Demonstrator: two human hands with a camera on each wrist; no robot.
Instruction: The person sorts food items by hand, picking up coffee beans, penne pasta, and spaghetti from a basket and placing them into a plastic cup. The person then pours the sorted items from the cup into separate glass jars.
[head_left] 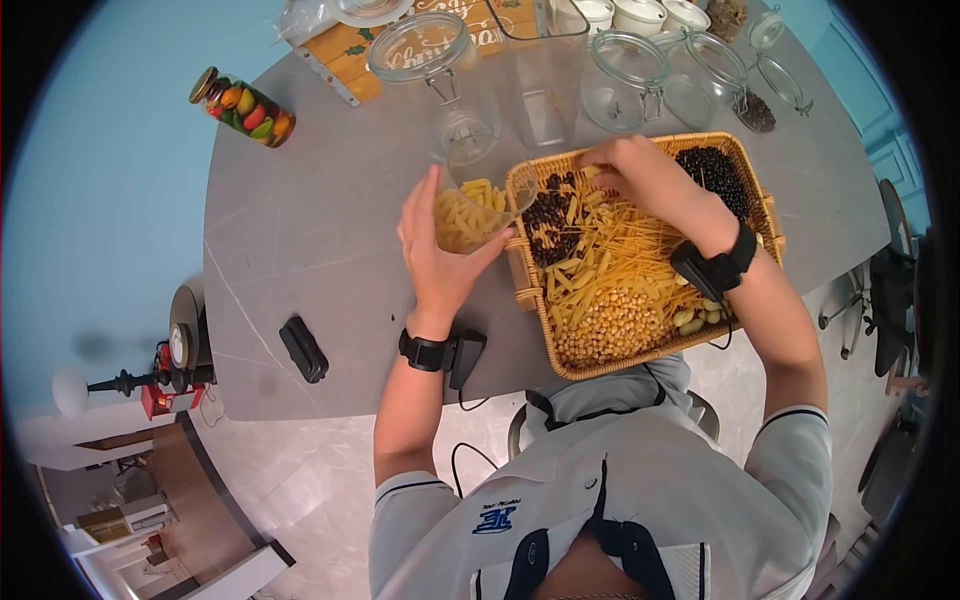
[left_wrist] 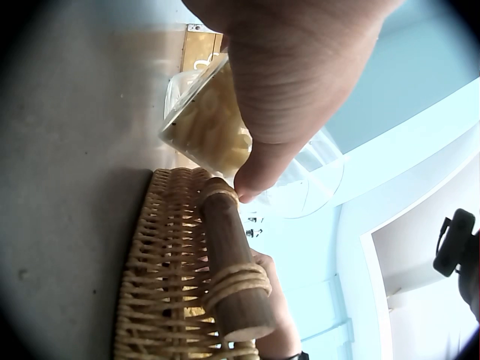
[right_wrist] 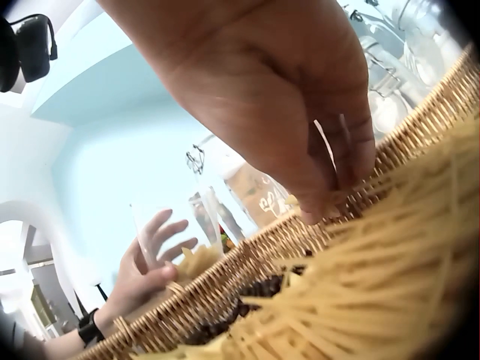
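My left hand (head_left: 440,250) grips a clear container (left_wrist: 196,127) holding penne (head_left: 465,220), tilted beside the left end of a wicker basket (left_wrist: 161,255). The thumb lies close to the basket's wooden handle (left_wrist: 232,255). Over the basket's far side, my right hand (head_left: 650,180) reaches down with bent fingers and pinches a piece of penne (head_left: 592,172) at the fingertips. Below it lie spaghetti (right_wrist: 375,277), loose penne (head_left: 572,278) and dark brown beans (head_left: 550,220). Corn kernels (head_left: 615,325) fill the near side, and black beans (head_left: 712,175) the far right corner.
Open clip-top glass jars (head_left: 625,75) stand behind the basket, with a larger jar (head_left: 425,60) behind the left hand. A wooden crate (head_left: 345,55) is at the back. A jar of colourful contents (head_left: 245,108) stands far left; a black case (head_left: 303,348) lies near the front.
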